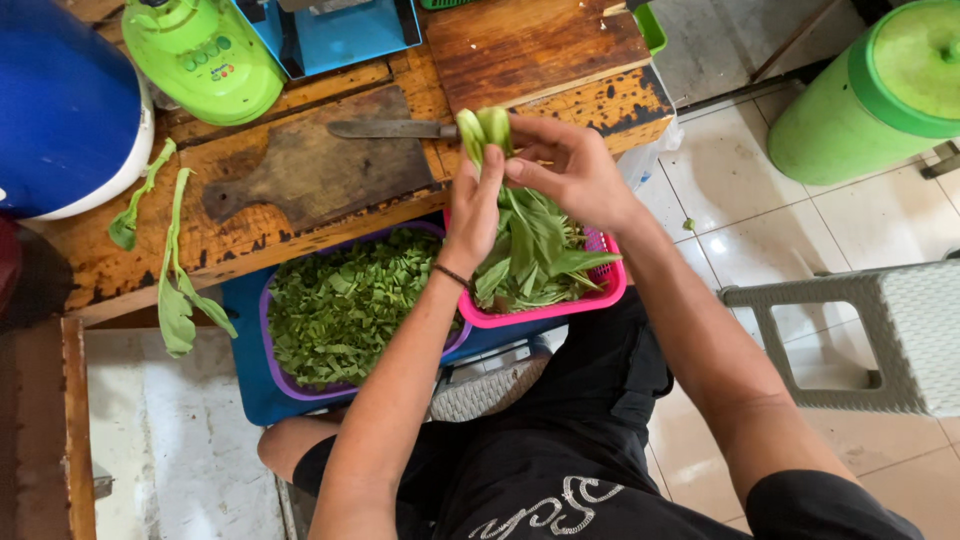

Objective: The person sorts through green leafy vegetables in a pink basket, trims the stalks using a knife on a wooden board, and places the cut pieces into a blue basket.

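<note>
Both forearms reach out from my lap. My left hand (475, 205) and right hand (572, 170) are closed round a bunch of leafy greens (520, 225), held above the pink basket (560, 308). Its long axis runs away from me: pale stem ends point at the wooden table (540, 50), leaves hang toward me. Beside it, the purple basket (268, 345) holds chopped greens (345, 300); a knife (390, 129) lies by the cutting board (310, 170).

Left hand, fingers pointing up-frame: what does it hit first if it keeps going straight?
Probably the steel knife blade on the worn wooden table, past the bunch of green leafy stalks the left hand holds; depth unclear.
</note>
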